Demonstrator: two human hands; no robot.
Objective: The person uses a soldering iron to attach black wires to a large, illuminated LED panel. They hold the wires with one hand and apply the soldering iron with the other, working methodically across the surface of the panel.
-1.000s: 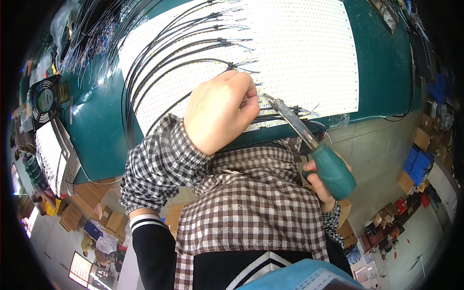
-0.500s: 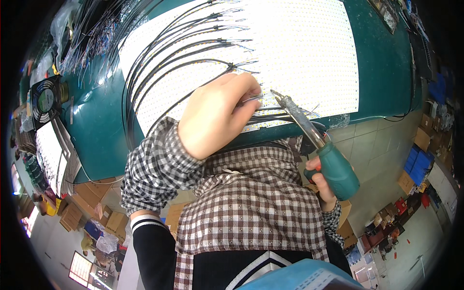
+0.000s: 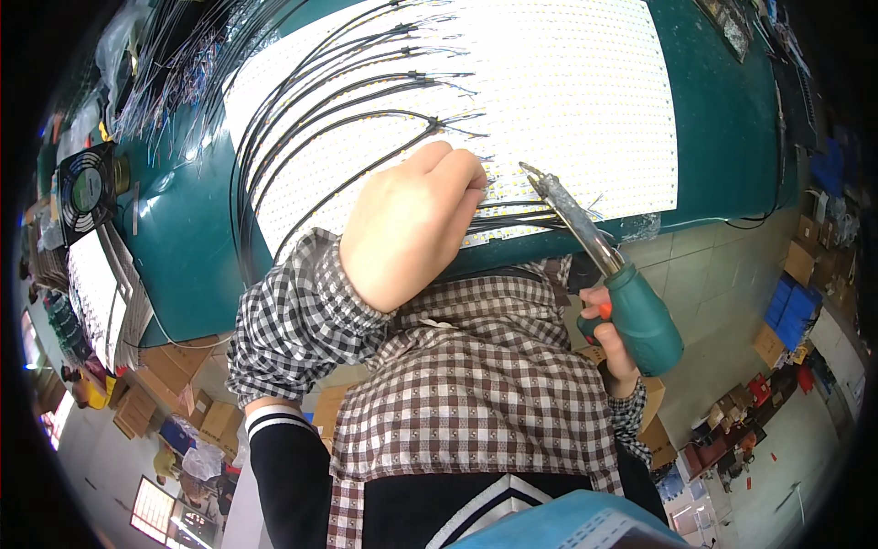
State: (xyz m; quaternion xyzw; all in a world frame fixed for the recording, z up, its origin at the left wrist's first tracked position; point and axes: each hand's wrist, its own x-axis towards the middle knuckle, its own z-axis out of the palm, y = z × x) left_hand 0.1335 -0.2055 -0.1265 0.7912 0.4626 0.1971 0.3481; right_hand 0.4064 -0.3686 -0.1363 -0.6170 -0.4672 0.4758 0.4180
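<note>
My left hand (image 3: 412,229) is closed over the near part of a white LED board (image 3: 576,110), its fingers curled together. Whatever the fingertips pinch is hidden behind the knuckles. My right hand (image 3: 615,343) grips a soldering gun (image 3: 645,320) with a green body and a red trigger. The gun's metal barrel slants up and left. Its dark tip (image 3: 523,166) hovers or rests over the board just right of my left fingers; I cannot tell whether it touches. Black cables (image 3: 366,114) with split, thin-wire ends curve over the board's left half, and more cables run beneath my left hand's fingertips.
A green table (image 3: 183,274) bears the board. Bundles of loose wires (image 3: 178,82) lie at the far left, beside a black fan (image 3: 87,188) and a stack of white boards (image 3: 101,293). Cardboard boxes (image 3: 135,409) and blue bins (image 3: 788,306) stand on the floor around.
My left hand has turned and closed more, hiding the thin wire that showed between its fingers. The soldering gun has shifted slightly right, its tip a little farther from my fingers.
</note>
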